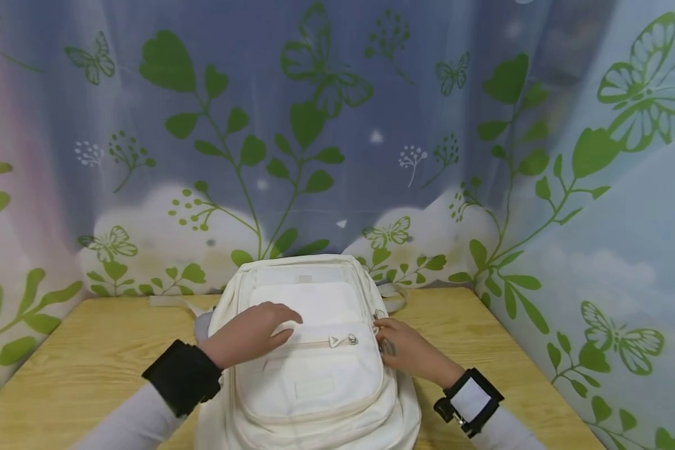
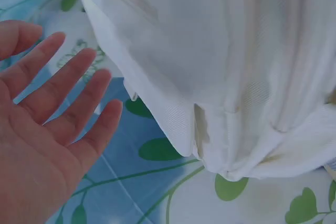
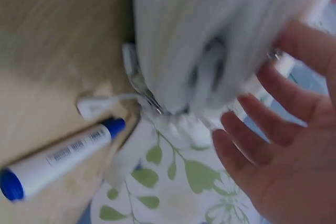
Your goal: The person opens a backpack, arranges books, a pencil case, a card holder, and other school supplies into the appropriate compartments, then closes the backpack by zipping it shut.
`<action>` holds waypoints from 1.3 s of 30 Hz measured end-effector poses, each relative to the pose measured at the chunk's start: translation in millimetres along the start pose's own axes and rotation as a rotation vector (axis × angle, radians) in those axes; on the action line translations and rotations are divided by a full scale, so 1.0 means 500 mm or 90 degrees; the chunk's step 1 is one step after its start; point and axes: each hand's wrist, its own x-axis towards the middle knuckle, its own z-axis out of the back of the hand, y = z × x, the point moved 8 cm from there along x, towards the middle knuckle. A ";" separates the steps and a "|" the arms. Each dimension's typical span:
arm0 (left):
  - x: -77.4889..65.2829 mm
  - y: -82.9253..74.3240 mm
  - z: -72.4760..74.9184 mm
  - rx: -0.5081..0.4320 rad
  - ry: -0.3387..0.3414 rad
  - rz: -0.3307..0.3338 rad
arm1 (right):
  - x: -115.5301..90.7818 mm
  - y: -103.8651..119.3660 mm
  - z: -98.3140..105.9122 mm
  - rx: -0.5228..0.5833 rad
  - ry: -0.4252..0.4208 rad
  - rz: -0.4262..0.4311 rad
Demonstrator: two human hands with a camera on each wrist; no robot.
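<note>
A white backpack (image 1: 309,306) lies on its back on the wooden table, its front pocket facing up. My left hand (image 1: 253,334) is over the left part of the bag's front; the left wrist view shows its fingers spread, holding nothing. At the bag's right side, my right hand (image 1: 413,353) pinches a small metal zipper pull (image 3: 274,54) between thumb and index finger, while the other fingers stay loosely extended. Another zipper pull (image 1: 343,340), with a triangular tag, sits on the front pocket's zipper. The right wrist view is blurred around the bag.
A white marker (image 3: 63,156) with blue ends lies on the wooden table (image 1: 118,350) near the bag's right side. Straps (image 1: 394,299) stick out beside the bag. A curtain (image 1: 315,156) with leaf and butterfly prints stands behind the table and along its sides.
</note>
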 end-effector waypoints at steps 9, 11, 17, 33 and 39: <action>0.053 0.025 -0.072 0.103 0.144 0.079 | -0.009 0.021 0.008 -0.135 -0.125 0.024; 0.056 0.034 -0.084 0.098 0.158 0.107 | -0.016 0.029 0.013 -0.181 -0.157 0.053; 0.061 0.047 -0.092 0.101 0.162 0.125 | -0.049 0.046 0.034 -0.262 -0.269 0.120; 0.057 0.067 -0.114 0.108 0.161 0.155 | -0.137 0.160 0.026 -0.442 -0.234 0.114; 0.057 0.058 -0.111 0.113 0.168 0.153 | -0.151 0.220 -0.002 -0.441 -0.148 0.118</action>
